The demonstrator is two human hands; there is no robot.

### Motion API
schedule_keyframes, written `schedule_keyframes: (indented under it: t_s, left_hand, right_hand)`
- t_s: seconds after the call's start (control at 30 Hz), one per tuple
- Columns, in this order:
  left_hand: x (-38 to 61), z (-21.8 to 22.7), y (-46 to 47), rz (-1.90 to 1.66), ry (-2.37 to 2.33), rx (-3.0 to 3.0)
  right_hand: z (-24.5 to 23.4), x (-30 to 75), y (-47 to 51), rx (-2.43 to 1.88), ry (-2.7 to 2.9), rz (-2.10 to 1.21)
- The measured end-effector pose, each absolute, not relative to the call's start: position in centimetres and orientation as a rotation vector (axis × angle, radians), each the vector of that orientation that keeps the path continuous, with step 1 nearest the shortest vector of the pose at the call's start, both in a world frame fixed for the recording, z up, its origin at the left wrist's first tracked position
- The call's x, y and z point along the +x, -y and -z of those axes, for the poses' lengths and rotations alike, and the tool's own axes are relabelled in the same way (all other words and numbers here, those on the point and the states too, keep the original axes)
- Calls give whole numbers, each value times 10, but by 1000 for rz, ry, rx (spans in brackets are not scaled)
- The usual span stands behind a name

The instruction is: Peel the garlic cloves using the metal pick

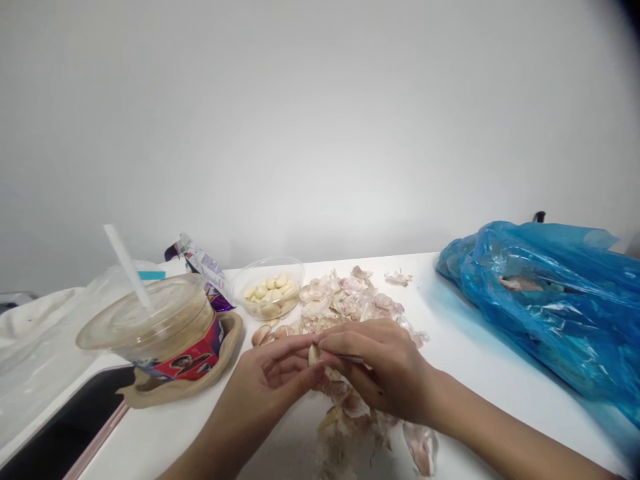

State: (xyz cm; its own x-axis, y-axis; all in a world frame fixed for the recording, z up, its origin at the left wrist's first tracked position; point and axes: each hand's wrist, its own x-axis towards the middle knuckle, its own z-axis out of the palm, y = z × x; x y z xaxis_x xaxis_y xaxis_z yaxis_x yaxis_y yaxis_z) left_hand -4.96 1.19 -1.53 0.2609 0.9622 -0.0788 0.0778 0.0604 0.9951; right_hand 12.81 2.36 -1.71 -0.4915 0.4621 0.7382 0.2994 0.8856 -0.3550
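A pale garlic clove is pinched between the fingertips of my two hands, low in the middle of the view. My left hand grips it from the left, thumb below and fingers above. From the right, the bent fingers of my right hand close on its upper end. A thin greyish sliver shows under the right fingers; I cannot make out what it is. Garlic skins lie heaped behind and below the hands. Unpeeled cloves sit just beyond my left hand. Peeled cloves fill part of a clear plastic bowl.
On the left, a lidded drink cup with a straw stands in a cardboard holder, beside a phone. A purple wrapper leans behind it. At right lies a blue plastic bag. A wall backs the white table.
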Motion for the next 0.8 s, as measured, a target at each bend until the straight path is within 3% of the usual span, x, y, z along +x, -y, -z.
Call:
schedule_keyframes:
  t_s: [0.8]
  left_hand:
    - [-48, 11, -11, -947, -1097, 1224]
  right_hand:
    - [17, 128, -22, -487, 2037, -168]
